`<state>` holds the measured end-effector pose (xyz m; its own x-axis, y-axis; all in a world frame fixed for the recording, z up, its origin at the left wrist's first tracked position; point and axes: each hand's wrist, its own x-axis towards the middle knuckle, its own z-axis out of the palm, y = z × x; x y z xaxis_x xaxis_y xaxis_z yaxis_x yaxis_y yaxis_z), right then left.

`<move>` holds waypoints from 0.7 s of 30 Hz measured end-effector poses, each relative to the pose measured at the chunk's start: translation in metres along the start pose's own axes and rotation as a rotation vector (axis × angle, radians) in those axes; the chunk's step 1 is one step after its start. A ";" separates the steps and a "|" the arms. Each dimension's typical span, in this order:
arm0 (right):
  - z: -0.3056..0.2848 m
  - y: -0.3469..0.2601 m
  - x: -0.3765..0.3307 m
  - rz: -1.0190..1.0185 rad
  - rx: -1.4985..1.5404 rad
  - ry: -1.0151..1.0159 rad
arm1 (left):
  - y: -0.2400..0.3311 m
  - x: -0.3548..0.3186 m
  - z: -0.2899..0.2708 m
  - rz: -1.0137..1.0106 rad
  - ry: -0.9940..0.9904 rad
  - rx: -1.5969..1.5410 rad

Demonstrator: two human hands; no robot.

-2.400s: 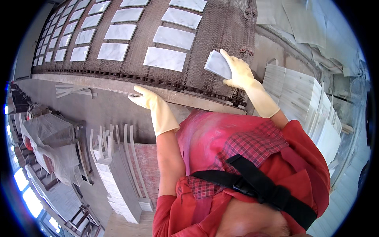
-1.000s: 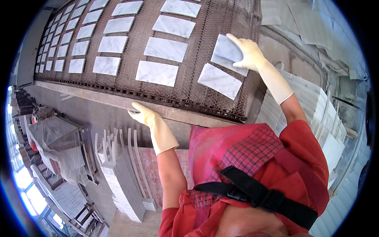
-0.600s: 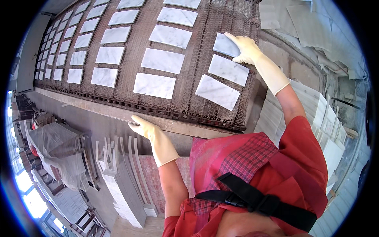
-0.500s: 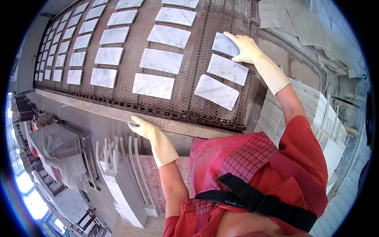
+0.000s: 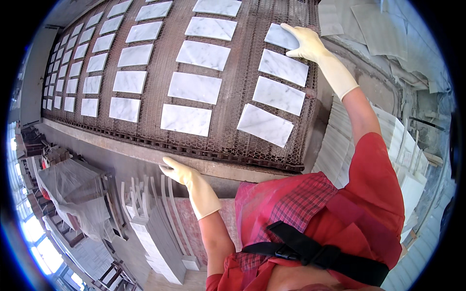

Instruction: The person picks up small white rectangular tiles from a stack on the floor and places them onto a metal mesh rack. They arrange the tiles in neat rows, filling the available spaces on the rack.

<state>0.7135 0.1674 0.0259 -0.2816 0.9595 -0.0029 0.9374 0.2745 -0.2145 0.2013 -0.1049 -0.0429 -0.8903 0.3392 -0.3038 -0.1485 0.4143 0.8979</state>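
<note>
Both of my hands wear pale yellow rubber gloves. My right hand (image 5: 307,42) spans the end of a white-grey marble tile (image 5: 280,36), fingers over its far edge and thumb at its near edge. That tile lies at the far end of the nearest row on a brown wire-mesh conveyor belt (image 5: 225,116). Three more tiles follow toward me in this row, the closest marble tile (image 5: 265,125) lying askew. My left hand (image 5: 182,173), fingers apart and holding nothing, is at the belt's side rail (image 5: 225,169).
Several rows of marble tiles (image 5: 128,82) run leftward along the belt. Stacked pale slabs (image 5: 342,131) stand right of the belt's end. Lower left are a pile of light strips (image 5: 155,245) and a plastic-wrapped load (image 5: 73,189).
My right hand has moved farther across the belt, and the nearest row now shows one more tile. My left hand stays at the rail. The tiles appear lower in view.
</note>
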 end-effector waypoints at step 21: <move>0.045 -0.240 -0.191 0.165 -0.027 -0.297 | -0.009 -0.002 0.006 0.070 0.000 -0.058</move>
<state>0.5329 -0.0843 0.0340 -0.1690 0.9320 -0.3206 0.9793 0.1221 -0.1613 0.2075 -0.1043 -0.0525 -0.8994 0.3656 -0.2395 -0.1104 0.3402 0.9338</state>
